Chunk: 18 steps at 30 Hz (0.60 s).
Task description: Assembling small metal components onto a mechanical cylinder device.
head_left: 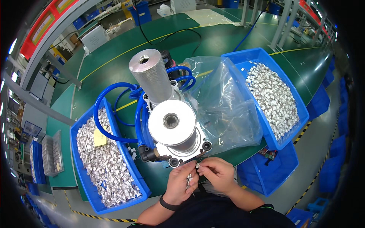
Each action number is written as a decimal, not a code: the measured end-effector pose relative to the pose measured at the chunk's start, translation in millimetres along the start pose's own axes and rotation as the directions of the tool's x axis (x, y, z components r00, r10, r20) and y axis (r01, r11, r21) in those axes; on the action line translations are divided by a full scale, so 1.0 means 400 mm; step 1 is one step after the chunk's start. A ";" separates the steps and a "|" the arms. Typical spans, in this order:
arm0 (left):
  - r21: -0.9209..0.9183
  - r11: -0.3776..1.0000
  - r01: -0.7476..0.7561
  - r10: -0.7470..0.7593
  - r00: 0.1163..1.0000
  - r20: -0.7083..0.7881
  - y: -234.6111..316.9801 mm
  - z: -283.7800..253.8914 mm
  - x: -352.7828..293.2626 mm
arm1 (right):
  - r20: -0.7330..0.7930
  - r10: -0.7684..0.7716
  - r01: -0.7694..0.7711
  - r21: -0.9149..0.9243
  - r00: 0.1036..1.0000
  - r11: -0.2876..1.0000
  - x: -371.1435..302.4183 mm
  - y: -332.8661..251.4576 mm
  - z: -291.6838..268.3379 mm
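Close to my body, at the front of a metal pneumatic press, both hands work near each other. My left hand is closed around a few small white-and-silver parts, with thin leads sticking out. Between the thumb and finger of my right hand is a small white part, just under the press's front edge. Fingertips of the two hands nearly meet there. The exact kind of these parts is too small to make out. A dark band circles my left wrist.
Blue bins full of similar small parts stand left and right; a yellow note lies in the left one. Blue air hoses loop beside the press. A clear plastic bag covers the green table to its right. Another blue bin sits lower right.
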<state>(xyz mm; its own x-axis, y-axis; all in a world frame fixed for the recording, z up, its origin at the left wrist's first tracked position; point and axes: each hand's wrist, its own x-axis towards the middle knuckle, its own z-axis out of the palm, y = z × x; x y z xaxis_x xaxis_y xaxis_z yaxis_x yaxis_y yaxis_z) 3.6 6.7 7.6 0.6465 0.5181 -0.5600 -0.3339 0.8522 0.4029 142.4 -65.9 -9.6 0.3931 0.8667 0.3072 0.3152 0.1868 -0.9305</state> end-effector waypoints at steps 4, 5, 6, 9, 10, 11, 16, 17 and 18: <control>0.099 0.995 0.004 -0.009 0.999 0.054 0.015 0.001 0.012 | 0.176 0.232 -0.284 0.396 0.957 0.873 -0.003 0.013 -0.022; 0.136 0.991 0.007 -0.016 0.998 0.064 0.016 0.004 0.011 | 0.256 0.247 -0.339 0.430 0.935 0.837 -0.003 0.015 -0.027; 0.137 0.991 0.008 -0.017 0.998 0.063 0.015 0.003 0.012 | 0.256 0.248 -0.340 0.431 0.934 0.836 -0.002 0.014 -0.027; 0.121 0.993 -0.005 -0.002 0.998 0.061 0.010 0.000 0.015 | 0.303 0.226 -0.361 0.530 0.926 0.768 0.004 0.008 -0.031; 0.108 0.994 -0.012 0.007 0.999 0.049 0.009 -0.001 0.015 | 0.291 0.219 -0.345 0.512 0.931 0.787 0.007 0.008 -0.032; 0.095 0.995 -0.020 0.017 0.999 0.038 0.008 -0.001 0.015 | 0.278 0.212 -0.329 0.493 0.937 0.805 0.010 0.009 -0.034; 0.075 0.997 -0.005 0.007 1.000 -0.029 0.010 -0.011 0.005 | 0.256 0.185 -0.274 0.380 0.949 0.883 0.030 0.001 -0.039; 0.076 0.997 -0.003 0.006 0.999 -0.035 0.008 -0.017 0.005 | 0.267 0.169 -0.251 0.313 0.949 0.916 0.034 -0.001 -0.039; 0.079 0.997 -0.005 0.008 0.999 -0.033 0.005 -0.023 0.006 | 0.265 0.166 -0.248 0.314 0.950 0.917 0.037 0.000 -0.037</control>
<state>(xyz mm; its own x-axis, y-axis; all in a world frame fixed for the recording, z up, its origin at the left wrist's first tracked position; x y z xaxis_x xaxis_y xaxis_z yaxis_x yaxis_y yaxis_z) -1.9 10.6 0.3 0.6206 0.5270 -0.5806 -0.2824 0.8410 0.4615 161.2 -59.8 -2.2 0.1963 0.9769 0.0847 -0.0798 0.1020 -0.9916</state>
